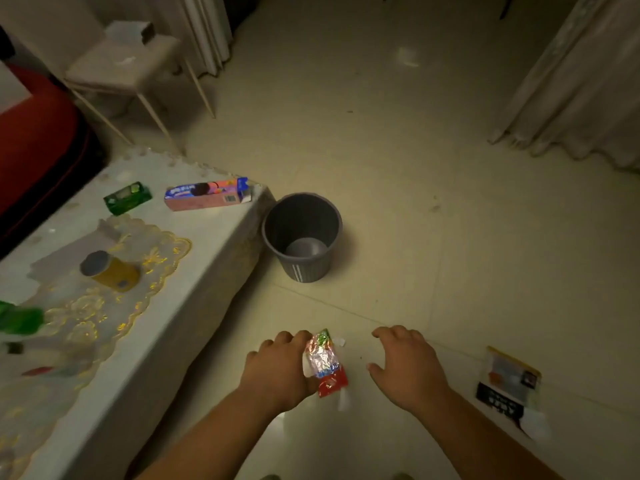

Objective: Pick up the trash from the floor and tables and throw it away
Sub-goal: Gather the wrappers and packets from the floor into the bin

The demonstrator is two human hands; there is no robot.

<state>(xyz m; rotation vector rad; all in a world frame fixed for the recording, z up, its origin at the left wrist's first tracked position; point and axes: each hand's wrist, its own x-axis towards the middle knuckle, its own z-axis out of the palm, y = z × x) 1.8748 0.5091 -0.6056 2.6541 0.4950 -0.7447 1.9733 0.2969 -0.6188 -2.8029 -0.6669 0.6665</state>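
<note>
My left hand (pixel 277 367) grips a crinkled foil snack wrapper (pixel 325 363), silver with red and green ends, low over the floor. My right hand (pixel 407 363) hovers beside it with fingers spread and relaxed, holding nothing. A grey waste bin (pixel 302 237) stands on the floor ahead, at the low table's corner, and looks empty inside. A flat black and white packet (pixel 509 384) lies on the floor to the right of my right hand. On the table lie a pink and blue biscuit box (pixel 207 195), a green box (pixel 127 198) and a yellow can (pixel 110 270) on its side.
The low table (pixel 145 341) with a lace cloth runs along the left. A green item (pixel 19 317) sits at its left edge. A white chair (pixel 121 64) stands behind it, beside a red sofa (pixel 31 133). Curtains (pixel 571 81) hang at right. A pale scrap (pixel 407 57) lies far off on the floor.
</note>
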